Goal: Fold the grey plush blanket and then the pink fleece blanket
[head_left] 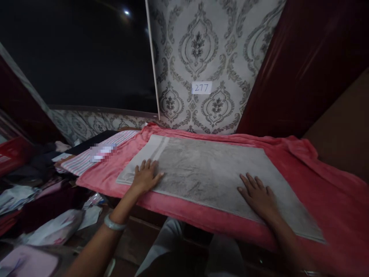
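A grey towel (201, 165) lies folded flat on a pink-red blanket (314, 184) that covers the table. A paler band runs across the towel near its left end. My left hand (145, 177) rests palm down on that left end, fingers spread. Toward the right part of the towel, my right hand (258, 194) also lies flat with its fingers apart. Neither hand grips anything.
Left of the towel is a striped cloth (86, 163) with a blurred item on it. A dark television screen (80, 54) stands behind. A card marked 277 (201, 87) is on the patterned wall. Bags and clothes (54, 227) are heaped at lower left.
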The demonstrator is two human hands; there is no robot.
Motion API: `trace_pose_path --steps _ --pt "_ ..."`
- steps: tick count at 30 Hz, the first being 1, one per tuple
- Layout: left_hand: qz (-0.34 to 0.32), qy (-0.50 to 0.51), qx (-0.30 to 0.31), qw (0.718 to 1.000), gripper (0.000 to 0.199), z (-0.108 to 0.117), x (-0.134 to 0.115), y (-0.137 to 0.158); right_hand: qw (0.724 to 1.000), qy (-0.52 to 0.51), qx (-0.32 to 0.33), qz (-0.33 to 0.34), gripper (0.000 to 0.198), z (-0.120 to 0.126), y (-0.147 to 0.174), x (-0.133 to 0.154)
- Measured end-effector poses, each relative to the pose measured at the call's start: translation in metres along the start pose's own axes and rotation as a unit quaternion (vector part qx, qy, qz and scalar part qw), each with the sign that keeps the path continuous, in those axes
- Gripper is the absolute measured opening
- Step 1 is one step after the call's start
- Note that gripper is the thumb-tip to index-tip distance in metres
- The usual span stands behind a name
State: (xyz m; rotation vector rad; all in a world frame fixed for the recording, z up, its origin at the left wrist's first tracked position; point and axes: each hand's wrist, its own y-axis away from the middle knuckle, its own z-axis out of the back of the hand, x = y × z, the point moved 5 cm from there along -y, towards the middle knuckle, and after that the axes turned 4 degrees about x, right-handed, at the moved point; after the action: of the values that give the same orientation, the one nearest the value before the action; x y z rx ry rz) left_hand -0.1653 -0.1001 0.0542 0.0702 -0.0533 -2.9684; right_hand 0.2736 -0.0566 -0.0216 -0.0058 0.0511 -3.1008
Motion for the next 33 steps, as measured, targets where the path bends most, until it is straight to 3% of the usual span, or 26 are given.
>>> trace_pose_path --steps 3,6,9,12,15,19,25,29,33 --pt "-0.109 0.021 0.006 0.994 0.069 0.014 -0.033 -0.031 0.999 -0.014 0.033 -0.002 0.06 0.018 -0.013 0.019" --pt "-0.19 0.03 0.051 0.98 0.067 0.019 -0.076 -0.069 0.997 -0.018 0.023 0.066 0.058 0.045 -0.035 0.061" --pt "-0.237 0.024 0.071 0.969 0.065 0.021 -0.113 -0.107 0.991 -0.029 0.008 0.134 0.06 0.061 -0.056 0.103" --pt "-0.239 0.022 0.056 0.969 0.061 0.021 -0.128 -0.145 0.98 -0.045 0.017 0.193 0.061 0.055 -0.065 0.13" --pt "-0.169 0.03 0.024 0.985 0.06 0.02 -0.109 -0.181 0.975 -0.066 0.027 0.211 0.06 0.039 -0.065 0.135" --pt "-0.067 0.055 -0.014 0.996 0.056 0.008 -0.056 -0.21 0.976 -0.07 0.023 0.205 0.059 0.027 -0.065 0.132" --pt "-0.029 0.133 -0.042 0.99 0.057 -0.013 -0.012 -0.223 0.976 -0.066 0.035 0.206 0.06 0.021 -0.069 0.126" --pt "-0.02 0.177 -0.072 0.981 0.063 -0.012 -0.004 -0.231 0.979 -0.056 0.069 0.185 0.055 0.043 -0.084 0.141" --pt "-0.013 0.183 -0.073 0.98 0.059 -0.013 -0.003 -0.236 0.973 -0.082 0.019 0.216 0.054 0.084 -0.119 0.213"
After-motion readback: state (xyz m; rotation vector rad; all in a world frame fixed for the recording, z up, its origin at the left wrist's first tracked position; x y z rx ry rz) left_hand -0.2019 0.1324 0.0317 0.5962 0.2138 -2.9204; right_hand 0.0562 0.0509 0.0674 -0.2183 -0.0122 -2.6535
